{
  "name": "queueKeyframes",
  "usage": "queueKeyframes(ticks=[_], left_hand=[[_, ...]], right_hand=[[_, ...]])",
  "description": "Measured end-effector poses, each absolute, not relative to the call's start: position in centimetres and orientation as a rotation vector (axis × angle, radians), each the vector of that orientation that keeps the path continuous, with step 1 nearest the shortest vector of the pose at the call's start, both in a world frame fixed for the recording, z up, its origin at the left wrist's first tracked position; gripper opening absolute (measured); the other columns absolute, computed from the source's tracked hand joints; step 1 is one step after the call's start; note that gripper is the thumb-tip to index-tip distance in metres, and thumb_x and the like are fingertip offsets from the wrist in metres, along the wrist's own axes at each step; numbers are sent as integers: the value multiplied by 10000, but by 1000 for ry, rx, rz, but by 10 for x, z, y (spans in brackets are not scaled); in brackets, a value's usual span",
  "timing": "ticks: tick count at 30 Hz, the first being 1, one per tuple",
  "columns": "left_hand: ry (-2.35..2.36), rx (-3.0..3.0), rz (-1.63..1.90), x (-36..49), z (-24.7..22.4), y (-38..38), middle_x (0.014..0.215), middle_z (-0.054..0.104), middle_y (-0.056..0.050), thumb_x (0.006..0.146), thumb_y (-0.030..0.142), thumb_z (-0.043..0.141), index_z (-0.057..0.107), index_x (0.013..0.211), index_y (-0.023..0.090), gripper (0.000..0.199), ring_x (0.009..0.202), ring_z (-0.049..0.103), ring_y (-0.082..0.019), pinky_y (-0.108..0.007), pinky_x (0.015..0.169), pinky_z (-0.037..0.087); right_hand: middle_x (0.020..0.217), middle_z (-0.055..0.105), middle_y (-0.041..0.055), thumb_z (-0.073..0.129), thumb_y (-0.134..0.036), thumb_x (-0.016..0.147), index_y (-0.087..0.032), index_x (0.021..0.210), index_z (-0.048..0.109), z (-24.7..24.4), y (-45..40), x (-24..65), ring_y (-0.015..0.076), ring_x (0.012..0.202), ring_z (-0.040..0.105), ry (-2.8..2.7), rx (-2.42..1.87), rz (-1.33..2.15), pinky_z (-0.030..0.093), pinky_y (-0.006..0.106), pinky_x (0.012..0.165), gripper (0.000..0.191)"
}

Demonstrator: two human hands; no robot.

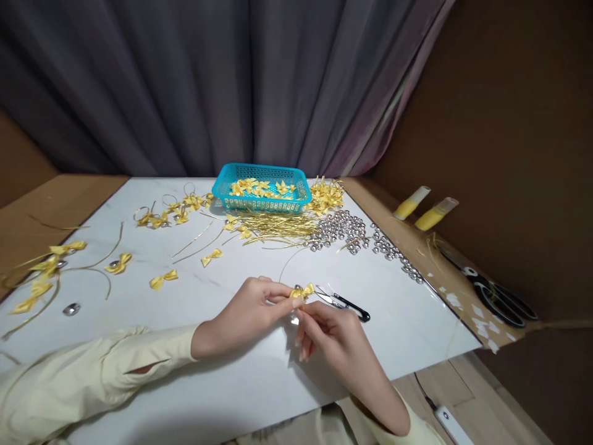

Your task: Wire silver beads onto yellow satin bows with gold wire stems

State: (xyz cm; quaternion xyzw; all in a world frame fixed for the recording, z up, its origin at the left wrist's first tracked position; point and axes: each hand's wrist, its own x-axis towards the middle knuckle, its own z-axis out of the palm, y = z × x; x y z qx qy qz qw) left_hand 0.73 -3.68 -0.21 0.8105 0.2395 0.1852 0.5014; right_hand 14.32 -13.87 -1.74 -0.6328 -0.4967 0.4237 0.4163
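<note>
Between my two hands, over the near middle of the white tabletop, is a small yellow satin bow (pixel 303 291). My left hand (pixel 252 309) pinches this bow between thumb and fingertips. Just below it, my right hand (pixel 336 334) is closed in a pinch; what its fingertips hold is too small to make out. A shiny silver piece (pixel 294 319) shows under the bow, and a thin wire (pixel 283 266) curves up behind it. Small black-handled scissors (pixel 354 307) lie right beside the bow, partly behind my right hand.
A blue basket (pixel 262 206) with yellow bows stands at the back. In front lie gold ties (pixel 282 227) and silver heart beads (pixel 340 227). Finished-looking bows with ties (pixel 46 266) lie left. Large scissors (pixel 498 300) and two yellow-filled tubes (pixel 435 213) are right.
</note>
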Motion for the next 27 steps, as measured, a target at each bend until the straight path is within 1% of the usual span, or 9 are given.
queueKeyframes(ticks=[3,6,13,20,27], left_hand=[[549,1932,441,8,2,-37,701,701,-36,891,276,480,709,708,138,324,728,623,-171,-255,670,463],[583,1881,402,8,3,-37,709,698,-38,885,303,482,715,727,134,328,755,620,-178,-254,692,458],[651,1706,372,9,-2,-37,783,706,-53,846,366,556,718,750,123,307,761,611,-178,-242,676,440],[659,1594,372,10,-2,-37,736,679,-36,812,328,603,688,741,114,240,700,582,-142,-220,644,422],[685,1559,351,11,-1,-35,706,672,-25,791,346,626,679,733,120,239,654,570,-129,-213,599,396]], right_hand=[[477,560,0,477,-395,877,-183,624,538,-13,-137,144,128,417,551,-1158,-1536,1158,458,240,481,335],[455,551,-10,504,-373,859,-173,617,544,-10,-135,144,118,393,537,-1095,-1501,1219,449,227,460,317],[455,553,-17,518,-342,854,-162,581,542,-11,-135,144,94,369,519,-1100,-1479,1223,430,201,436,328],[443,561,-27,527,-336,834,-159,578,549,-10,-133,142,80,342,501,-1018,-1461,1242,417,190,414,312],[422,545,-34,506,-306,813,-170,528,509,-8,-133,139,75,318,479,-1005,-1494,1198,405,197,404,316]])
